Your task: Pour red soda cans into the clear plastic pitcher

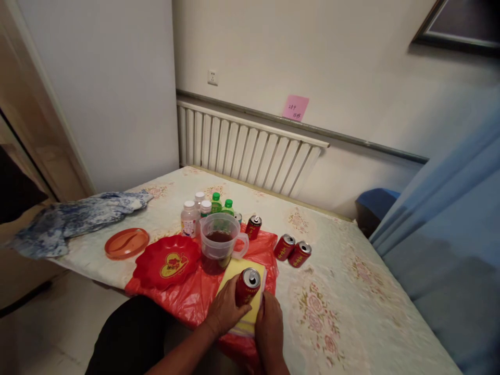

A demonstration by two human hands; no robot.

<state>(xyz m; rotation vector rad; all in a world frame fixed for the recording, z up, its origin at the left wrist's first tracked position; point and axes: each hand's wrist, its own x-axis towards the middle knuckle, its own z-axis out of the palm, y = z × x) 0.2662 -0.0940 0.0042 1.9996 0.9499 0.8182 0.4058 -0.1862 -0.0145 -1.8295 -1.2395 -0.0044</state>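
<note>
My left hand [225, 308] is wrapped round a red drink can [242, 295], which stands upright over a folded yellow cloth [252, 313]. At the cloth's right edge, my right hand [270, 319] is closed, its fingers pinching the border. Just behind the can is a clear plastic measuring jug [207, 248] partly filled with dark brown liquid. A red scalloped plate [148, 265] with a gold heart design lies to the left. Two red cans [285, 249] stand close together on the right, and another red can [253, 229] is behind the jug's handle.
A red plastic sheet [187, 307] lies under the jug and cloth on the flowered tablecloth [328, 291]. White-capped bottles [190, 221] and green-capped bottles [228, 205] stand behind the jug. An orange lid-like dish [127, 243] and blue patterned fabric [89, 213] lie left. A radiator [250, 148] lines the wall.
</note>
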